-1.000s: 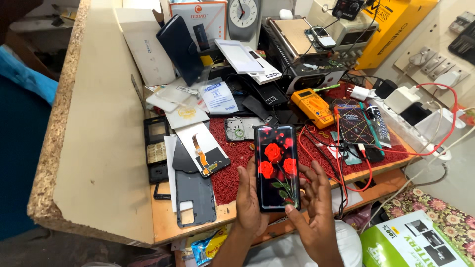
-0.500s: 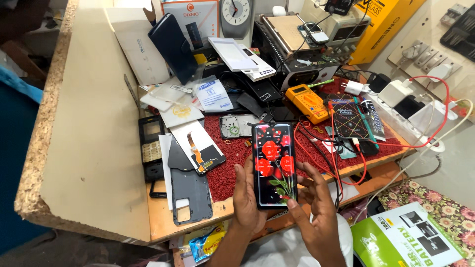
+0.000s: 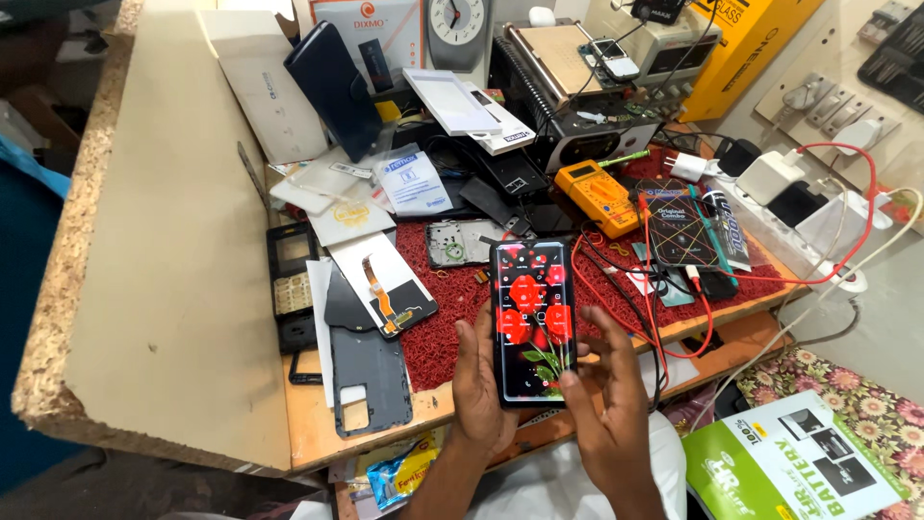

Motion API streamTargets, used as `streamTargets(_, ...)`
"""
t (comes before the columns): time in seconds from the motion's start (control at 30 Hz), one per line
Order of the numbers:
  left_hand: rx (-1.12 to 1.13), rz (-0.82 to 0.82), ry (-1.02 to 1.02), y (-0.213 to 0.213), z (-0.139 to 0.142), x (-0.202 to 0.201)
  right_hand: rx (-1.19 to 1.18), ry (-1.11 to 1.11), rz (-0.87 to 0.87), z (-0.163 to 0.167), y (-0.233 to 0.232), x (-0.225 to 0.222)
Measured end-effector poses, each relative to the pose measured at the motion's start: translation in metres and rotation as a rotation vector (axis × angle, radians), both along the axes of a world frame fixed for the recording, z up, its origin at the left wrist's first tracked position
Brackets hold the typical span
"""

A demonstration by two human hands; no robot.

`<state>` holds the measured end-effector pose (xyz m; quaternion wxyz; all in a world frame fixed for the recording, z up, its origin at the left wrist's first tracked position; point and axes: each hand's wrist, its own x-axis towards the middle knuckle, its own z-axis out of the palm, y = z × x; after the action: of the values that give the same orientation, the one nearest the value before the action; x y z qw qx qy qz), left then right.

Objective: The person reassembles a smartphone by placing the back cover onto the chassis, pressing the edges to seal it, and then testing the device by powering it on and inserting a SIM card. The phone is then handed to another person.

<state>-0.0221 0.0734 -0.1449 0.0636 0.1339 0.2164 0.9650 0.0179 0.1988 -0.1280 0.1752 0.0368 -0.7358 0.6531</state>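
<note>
Grip: left hand clasps lit smartphone upright; right hand open beside it, fingers spread, screen check underway.

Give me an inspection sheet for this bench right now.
Surface: wooden bench with a red bristly mat.
Job's things: lit smartphone showing red roses, held upright over the mat.
Clutter: grey phone back cover, orange multimeter, black keypad phone.
Hands: left hand grips the phone's lower left edge; right hand open, fingers spread beside the screen.
Cables: red leads trail off the front edge.
Surroundings: white power strip, wall clock.
</note>
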Motion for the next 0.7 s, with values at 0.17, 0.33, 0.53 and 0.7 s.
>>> streamTargets(0.17,0.001,-0.033,0.029,0.0,0.001,0.0,0.458,0.151,-0.199,0.012,-0.017,-0.01)
streamTargets(0.33,-0.005,-0.007,0.02,0.0,-0.002,-0.001,0.448,0.197,-0.109,0.017,-0.025,-0.01)
streamTargets(0.53,-0.084,0.074,-0.057,0.003,-0.009,-0.004,0.077,0.108,0.013,0.003,-0.017,-0.021)
streamTargets(0.7,0.0,0.034,-0.047,0.001,-0.015,-0.009,-0.135,-0.041,0.041,-0.007,-0.012,-0.029)
